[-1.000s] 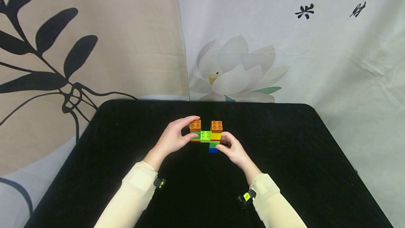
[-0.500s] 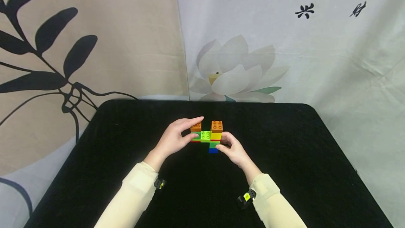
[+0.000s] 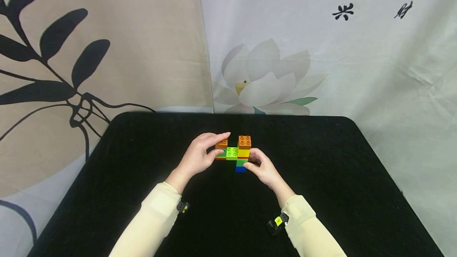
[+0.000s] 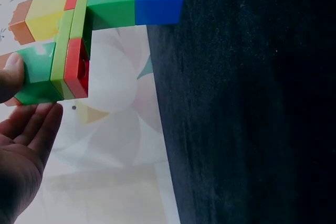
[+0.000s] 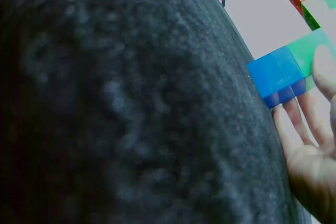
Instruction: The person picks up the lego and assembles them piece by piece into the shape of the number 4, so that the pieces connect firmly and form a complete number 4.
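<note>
A toy building-brick model stands between both hands: a flat lime brick [image 3: 232,153] bridges two columns. On the left column an orange brick [image 3: 221,144] tops a green brick [image 4: 39,74], with a red brick [image 4: 77,72] under the lime layer. The right column has another orange brick [image 3: 244,142], a yellow brick [image 3: 244,153] and, lowest, a blue brick [image 5: 278,72]. My left hand [image 3: 198,154] pinches the left column, its index finger lying across the orange top. My right hand [image 3: 263,168] grips the right column's lower green brick [image 4: 111,3], thumb in front.
A black-covered table [image 3: 321,162] spreads under the hands. Behind it hangs a pale cloth [image 3: 160,43] printed with leaves and a lotus. Small black cameras sit at both cuffs. Whether the blue brick touches the table, I cannot tell.
My left index finger has slid rightward over the left orange brick, covering more of its studs. The right hand and the model have stayed almost still.
</note>
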Demonstrator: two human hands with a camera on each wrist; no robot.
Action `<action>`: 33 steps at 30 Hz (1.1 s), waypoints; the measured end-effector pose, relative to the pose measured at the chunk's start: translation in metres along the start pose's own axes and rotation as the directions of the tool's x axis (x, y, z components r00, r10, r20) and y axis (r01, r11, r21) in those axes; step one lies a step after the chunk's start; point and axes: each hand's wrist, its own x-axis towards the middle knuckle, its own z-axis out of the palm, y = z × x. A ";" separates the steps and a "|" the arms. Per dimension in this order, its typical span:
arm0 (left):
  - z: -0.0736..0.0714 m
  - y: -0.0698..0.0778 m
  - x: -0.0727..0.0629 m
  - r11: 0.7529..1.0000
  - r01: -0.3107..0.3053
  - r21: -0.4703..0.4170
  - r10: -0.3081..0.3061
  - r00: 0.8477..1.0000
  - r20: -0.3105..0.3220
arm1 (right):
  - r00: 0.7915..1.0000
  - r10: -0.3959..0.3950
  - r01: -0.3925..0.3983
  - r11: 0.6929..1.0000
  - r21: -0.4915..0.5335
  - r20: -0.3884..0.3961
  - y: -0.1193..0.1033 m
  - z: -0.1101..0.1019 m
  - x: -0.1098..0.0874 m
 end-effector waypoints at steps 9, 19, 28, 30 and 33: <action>0.003 0.000 0.001 1.000 0.014 -0.005 -0.014 1.000 -0.016 | 1.000 -0.003 0.003 1.000 -0.003 0.000 0.002 -0.001 0.002; 0.001 -0.002 -0.002 0.997 0.067 -0.045 -0.066 0.998 0.016 | 1.000 -0.007 0.007 1.000 -0.006 0.003 0.005 -0.001 0.004; 0.000 -0.005 -0.005 0.973 0.145 -0.181 -0.146 0.989 0.008 | 1.000 -0.009 0.009 1.000 0.003 -0.010 0.037 -0.001 0.010; -0.001 -0.005 -0.006 0.968 0.144 -0.204 -0.149 0.989 -0.008 | 1.000 -0.010 0.010 1.000 0.002 -0.010 0.037 -0.001 0.011; -0.002 -0.007 -0.007 0.959 0.141 -0.245 -0.152 0.988 -0.027 | 1.000 -0.012 0.012 1.000 0.003 -0.013 0.037 -0.001 0.011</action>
